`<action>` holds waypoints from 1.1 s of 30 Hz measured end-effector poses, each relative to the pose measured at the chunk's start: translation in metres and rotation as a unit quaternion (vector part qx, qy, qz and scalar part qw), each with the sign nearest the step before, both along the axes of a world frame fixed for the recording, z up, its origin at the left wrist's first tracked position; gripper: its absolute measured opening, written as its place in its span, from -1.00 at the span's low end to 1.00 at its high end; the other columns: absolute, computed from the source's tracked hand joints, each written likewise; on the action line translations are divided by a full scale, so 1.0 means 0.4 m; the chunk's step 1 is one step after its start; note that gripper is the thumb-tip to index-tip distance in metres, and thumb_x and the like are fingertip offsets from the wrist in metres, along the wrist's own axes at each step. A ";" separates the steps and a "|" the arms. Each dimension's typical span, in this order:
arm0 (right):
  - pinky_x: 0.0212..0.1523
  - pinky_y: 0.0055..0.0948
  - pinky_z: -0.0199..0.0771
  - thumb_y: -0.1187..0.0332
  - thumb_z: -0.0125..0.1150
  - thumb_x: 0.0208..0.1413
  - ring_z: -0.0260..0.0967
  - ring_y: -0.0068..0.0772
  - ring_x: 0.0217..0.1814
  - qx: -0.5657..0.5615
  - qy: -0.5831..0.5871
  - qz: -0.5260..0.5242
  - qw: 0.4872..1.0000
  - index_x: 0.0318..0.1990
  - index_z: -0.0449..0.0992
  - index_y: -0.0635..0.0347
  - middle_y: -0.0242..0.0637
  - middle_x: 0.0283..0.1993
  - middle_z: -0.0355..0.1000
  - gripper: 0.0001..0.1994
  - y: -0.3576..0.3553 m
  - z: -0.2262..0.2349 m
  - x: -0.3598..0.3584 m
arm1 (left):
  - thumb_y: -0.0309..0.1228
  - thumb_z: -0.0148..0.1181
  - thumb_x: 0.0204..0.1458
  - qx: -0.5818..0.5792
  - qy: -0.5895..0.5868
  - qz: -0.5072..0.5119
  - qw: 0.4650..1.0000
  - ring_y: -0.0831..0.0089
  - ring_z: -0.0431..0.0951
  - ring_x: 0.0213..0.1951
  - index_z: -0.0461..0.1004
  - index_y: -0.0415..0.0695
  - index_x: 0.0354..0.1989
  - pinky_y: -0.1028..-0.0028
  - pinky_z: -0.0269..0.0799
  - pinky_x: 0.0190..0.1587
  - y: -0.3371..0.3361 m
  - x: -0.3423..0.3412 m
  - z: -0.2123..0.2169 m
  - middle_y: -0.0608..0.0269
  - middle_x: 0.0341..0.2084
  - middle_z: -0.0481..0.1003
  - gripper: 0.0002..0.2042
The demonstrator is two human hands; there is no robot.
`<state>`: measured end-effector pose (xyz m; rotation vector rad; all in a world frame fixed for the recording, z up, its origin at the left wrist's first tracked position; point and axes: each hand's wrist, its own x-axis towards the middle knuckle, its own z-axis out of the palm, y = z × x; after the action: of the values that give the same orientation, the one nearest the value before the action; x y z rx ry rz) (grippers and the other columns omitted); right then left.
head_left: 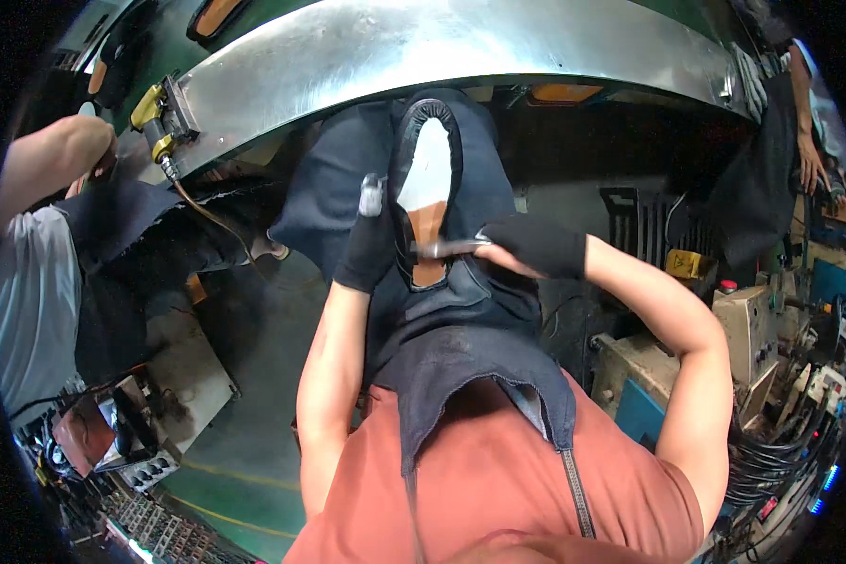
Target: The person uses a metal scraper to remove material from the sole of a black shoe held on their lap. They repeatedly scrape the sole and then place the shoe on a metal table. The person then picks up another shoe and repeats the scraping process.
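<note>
A black shoe upper [455,155] lies sole side up across my lap, its toe pointing away from me. Its underside shows a white forefoot piece [430,160] and a tan heel-end insole [429,224]. My left hand [370,235], in a black fingerless glove with a wrapped fingertip, grips the shoe's left side; its fingers are partly hidden. In my right hand [536,246], also gloved in black, is a slim metal hand tool [456,248]. The tool's blurred end is over the heel area; I cannot tell whether it touches.
A shiny metal bench [442,42] curves across the far side. A yellow air tool [150,117] with a hose sits at its left end. A co-worker's arm [61,160] is at the left, another person's hand [811,164] at the far right. Machine boxes [747,324] and cables stand right.
</note>
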<state>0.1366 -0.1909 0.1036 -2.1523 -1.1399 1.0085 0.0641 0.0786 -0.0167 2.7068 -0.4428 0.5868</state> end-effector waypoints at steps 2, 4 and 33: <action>-0.26 -0.25 0.40 0.14 -0.09 0.28 0.42 -0.11 -0.35 -0.024 0.041 -0.083 0.995 -0.26 0.45 0.26 -0.06 -0.40 0.42 -0.66 -0.023 0.036 -0.009 | -0.02 -0.25 0.28 -0.552 0.324 0.049 0.766 0.20 0.40 0.00 0.20 -0.35 0.14 0.28 0.25 0.17 -0.068 0.027 0.135 -0.08 -0.06 0.38 -0.44; -0.27 -0.24 0.40 0.16 -0.09 0.28 0.43 -0.09 -0.36 -0.075 0.068 -0.101 0.990 -0.28 0.46 0.27 -0.06 -0.44 0.42 -0.66 0.013 0.077 0.039 | 0.00 -0.34 0.30 -0.760 0.451 0.061 0.463 0.37 0.39 0.08 0.22 -0.29 0.20 0.38 0.25 0.18 -0.081 0.056 0.179 0.11 0.07 0.39 -0.42; -0.31 -0.22 0.41 -0.06 -0.10 0.24 0.44 0.05 -0.36 -0.091 0.091 -0.142 0.982 -0.27 0.52 0.26 0.04 -0.38 0.47 -0.50 -0.102 0.042 0.008 | -0.33 0.04 0.18 -0.613 0.329 0.121 0.708 0.39 0.50 -0.06 0.39 -0.24 0.07 0.42 0.38 0.00 -0.153 0.087 0.131 0.11 -0.09 0.50 -0.66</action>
<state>0.1400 -0.2315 0.1206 -2.2278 -0.6563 1.1833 0.0989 0.0174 0.0355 1.4488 0.4100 -0.1131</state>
